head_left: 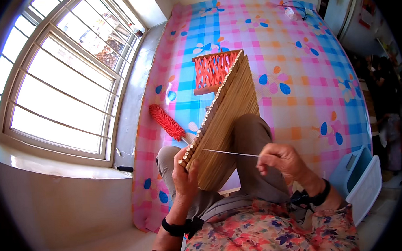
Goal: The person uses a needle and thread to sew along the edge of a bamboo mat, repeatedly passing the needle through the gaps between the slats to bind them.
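A panel of straw-coloured plant stalks (230, 119), laid side by side, leans across my knees with its cut ends lined up along the left edge. My left hand (184, 178) is closed around its near left corner, thumb on the flat face. A thin white thread (232, 153) runs taut from that face, near the left edge, to the right. My right hand (281, 160) pinches the thread's other end above my right knee, apart from the panel. Whether a needle sits between those fingers is too small to tell.
A plaid, flower-patterned sheet (299, 116) covers the floor. Beyond the panel stands a low wooden frame with red woven strips (213, 71). A red fluffy duster (166, 121) lies left. At right are a light blue plastic bin (348, 166) and white lid (367, 190). A barred window (65, 95) lines the left.
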Motion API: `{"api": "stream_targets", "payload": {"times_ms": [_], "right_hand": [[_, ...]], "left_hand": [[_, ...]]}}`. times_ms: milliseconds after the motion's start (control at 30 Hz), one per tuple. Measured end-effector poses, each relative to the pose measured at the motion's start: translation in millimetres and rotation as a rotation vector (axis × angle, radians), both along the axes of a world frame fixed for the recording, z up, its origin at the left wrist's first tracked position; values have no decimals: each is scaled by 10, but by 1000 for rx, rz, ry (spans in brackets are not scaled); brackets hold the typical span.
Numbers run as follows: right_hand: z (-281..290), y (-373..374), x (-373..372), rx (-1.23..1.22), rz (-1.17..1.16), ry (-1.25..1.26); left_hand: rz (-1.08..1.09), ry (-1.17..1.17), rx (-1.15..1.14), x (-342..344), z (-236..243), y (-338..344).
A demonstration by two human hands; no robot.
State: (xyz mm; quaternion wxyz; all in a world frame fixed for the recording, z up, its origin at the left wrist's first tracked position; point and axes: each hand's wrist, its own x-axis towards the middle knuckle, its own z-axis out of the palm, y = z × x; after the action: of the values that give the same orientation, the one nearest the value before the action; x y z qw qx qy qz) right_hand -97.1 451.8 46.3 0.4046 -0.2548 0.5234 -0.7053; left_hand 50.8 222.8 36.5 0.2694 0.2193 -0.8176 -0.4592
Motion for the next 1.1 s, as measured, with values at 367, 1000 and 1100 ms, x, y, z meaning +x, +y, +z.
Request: {"api": "stream_targets", "payload": {"times_ms": [367,1000,1100], "right_hand": [[53,339,-216,335,-306,536],[331,-198,-505,-164,-547,273],[337,-267,-496,-247,-577,285]], "left_hand": [[188,82,138,-10,-53,18],[124,82,139,71,-102,-45],[126,70,120,48,-99,-28]]}}
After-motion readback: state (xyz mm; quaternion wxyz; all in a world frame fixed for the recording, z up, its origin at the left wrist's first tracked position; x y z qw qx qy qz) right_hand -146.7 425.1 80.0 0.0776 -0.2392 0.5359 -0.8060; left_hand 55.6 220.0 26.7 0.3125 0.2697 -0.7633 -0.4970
